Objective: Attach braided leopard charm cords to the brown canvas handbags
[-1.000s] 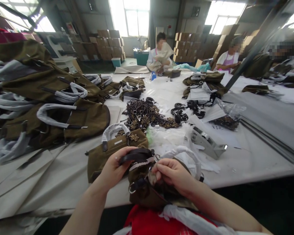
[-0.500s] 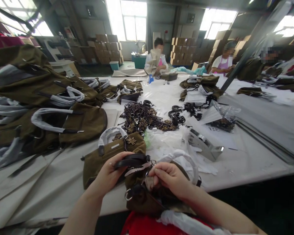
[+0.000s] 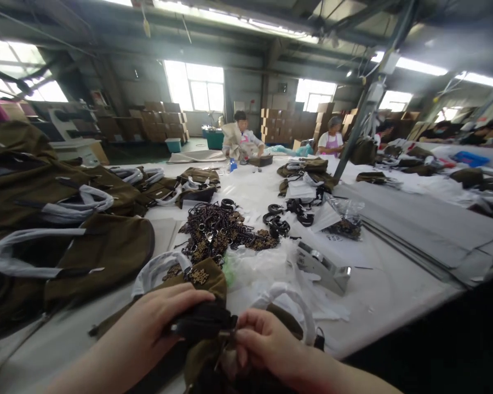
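My left hand (image 3: 160,317) is wrapped over a coiled black strap (image 3: 201,322). At the strap's end, my right hand (image 3: 267,342) pinches a small metal clip, blurred and partly covered by the fingers. Below both hands lies an olive fabric bag (image 3: 197,361), much of it dark or out of frame. Its white-wrapped handle (image 3: 302,301) arches up behind my right hand. Another olive bag (image 3: 216,276) lies just past my left hand, with a brown flower-shaped charm (image 3: 205,273) on it.
Beaded cord charms (image 3: 213,230) are heaped ahead, beside several black coiled straps (image 3: 277,224). A tape dispenser (image 3: 324,268) stands right of crumpled clear plastic (image 3: 258,268). Olive bags (image 3: 102,251) pile up at left. A slanted post (image 3: 357,109) rises at right; co-workers (image 3: 242,137) sit beyond.
The head view has tilted up and turned slightly right, so the table scene sits lower and further left. The left hand has turned over the strap, its back now showing. The right hand keeps its pinch.
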Available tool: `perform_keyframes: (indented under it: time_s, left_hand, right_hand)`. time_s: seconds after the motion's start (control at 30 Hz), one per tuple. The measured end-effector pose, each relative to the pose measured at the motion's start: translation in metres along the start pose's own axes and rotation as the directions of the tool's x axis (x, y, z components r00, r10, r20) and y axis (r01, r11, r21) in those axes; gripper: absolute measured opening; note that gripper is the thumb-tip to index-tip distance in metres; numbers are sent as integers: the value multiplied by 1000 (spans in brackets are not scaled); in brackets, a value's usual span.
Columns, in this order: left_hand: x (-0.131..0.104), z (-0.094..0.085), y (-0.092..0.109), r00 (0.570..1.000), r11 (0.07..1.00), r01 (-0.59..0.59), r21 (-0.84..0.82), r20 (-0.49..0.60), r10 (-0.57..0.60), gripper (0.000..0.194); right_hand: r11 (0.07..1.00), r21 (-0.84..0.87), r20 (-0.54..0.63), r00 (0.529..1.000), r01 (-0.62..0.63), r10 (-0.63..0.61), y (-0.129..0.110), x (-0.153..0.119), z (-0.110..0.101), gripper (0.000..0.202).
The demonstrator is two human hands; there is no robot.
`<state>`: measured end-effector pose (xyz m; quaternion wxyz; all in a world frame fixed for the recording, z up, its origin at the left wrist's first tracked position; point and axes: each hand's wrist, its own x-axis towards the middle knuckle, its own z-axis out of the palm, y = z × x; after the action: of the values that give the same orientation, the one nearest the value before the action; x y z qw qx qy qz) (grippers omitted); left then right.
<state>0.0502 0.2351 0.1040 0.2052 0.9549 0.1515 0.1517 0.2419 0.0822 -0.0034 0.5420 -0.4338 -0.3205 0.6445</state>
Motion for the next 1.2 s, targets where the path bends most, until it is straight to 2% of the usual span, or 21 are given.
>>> perform_keyframes:
  time_s: [0.1, 0.23, 0.3, 0.4, 0.53, 0.6, 0.7, 0.8, 0.83, 0.9, 0.97, 1.03, 1.1, 1.2]
  left_hand:
    - [15, 7, -6, 998, 994, -39, 103, 48, 34, 63]
    - [31, 22, -23, 998, 957, 1, 290, 59, -19, 68]
    - [31, 30, -18, 996, 925, 62, 375, 39, -83, 65]
    - [25, 41, 9, 991, 910, 103, 402, 32, -126, 60]
    - [25, 59, 41, 985, 923, -73, 379, 174, 6, 36]
    - [26, 69, 43, 979, 900, -133, 416, 197, 54, 26]
    - [23, 79, 35, 979, 876, -181, 447, 166, 117, 26]
    - [17, 88, 23, 988, 927, -150, 344, 77, 131, 31]
    - [15, 91, 19, 995, 959, -100, 265, 22, 98, 30]
    - [13, 97, 14, 995, 999, 44, 22, -90, -42, 26]
    - [11, 103, 11, 962, 941, 201, -271, -129, -242, 25]
    - [10, 108, 11, 919, 821, 307, -482, -74, -388, 29]
    - [8, 111, 12, 894, 739, 353, -574, -27, -448, 34]
    - [3, 111, 17, 887, 736, 355, -577, -41, -461, 35]
  right_hand:
    - [1000, 30, -46, 999, 2, -1, 4, 4, -4, 54]
    - [999, 41, -56, 998, -5, 7, 6, 3, -6, 55]
    - [999, 38, -102, 994, -26, 29, 4, 0, -6, 52]
    - [998, 30, -167, 984, -50, 55, 2, -5, -5, 49]
    - [999, 19, -138, 989, -51, 53, 2, -7, -7, 43]
    - [999, 6, -108, 993, -40, 41, 4, -7, -7, 41]
    - [1000, -11, -83, 996, -25, 24, 4, -9, -7, 37]
    - [999, -42, -85, 996, 0, -3, 1, -12, -6, 35]
    - [998, -60, -89, 996, 22, -27, 0, -14, -5, 34]
    - [990, -105, -106, 989, 91, -102, -2, -18, -3, 35]
    - [974, -165, -121, 977, 156, -177, -4, -21, -2, 39]
    - [955, -233, -117, 969, 184, -215, -5, -23, 0, 47]
    - [945, -277, -99, 973, 175, -209, -6, -23, 2, 58]
    - [951, -276, -57, 985, 140, -162, -9, -20, 4, 72]
